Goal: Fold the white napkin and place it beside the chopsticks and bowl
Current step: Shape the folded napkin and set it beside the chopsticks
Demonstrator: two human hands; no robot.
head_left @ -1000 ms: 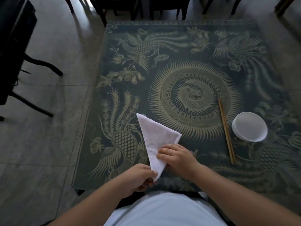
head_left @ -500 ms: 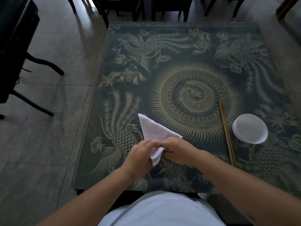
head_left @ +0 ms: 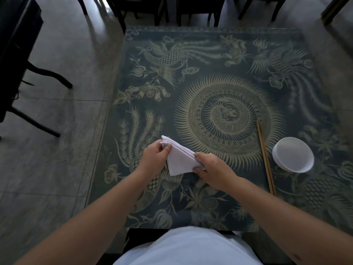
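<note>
The white napkin (head_left: 179, 159) is folded into a small layered triangle, held between both hands over the near-left part of the table. My left hand (head_left: 153, 159) pinches its far left corner. My right hand (head_left: 212, 168) grips its right corner, and the lower point hangs free toward me. A pair of wooden chopsticks (head_left: 265, 157) lies lengthwise on the table to the right. The white bowl (head_left: 293, 156) stands just right of the chopsticks.
The table (head_left: 219, 60) has a dark green top with gold bird and sunburst patterns. Dark chairs (head_left: 145, 10) stand along its far edge, and another dark chair (head_left: 17, 54) is on the tiled floor at the left.
My left hand has carried the napkin's near point up to the far corner, making the triangle smaller and thicker. My right hand has shifted from pressing the cloth to gripping its right corner.
</note>
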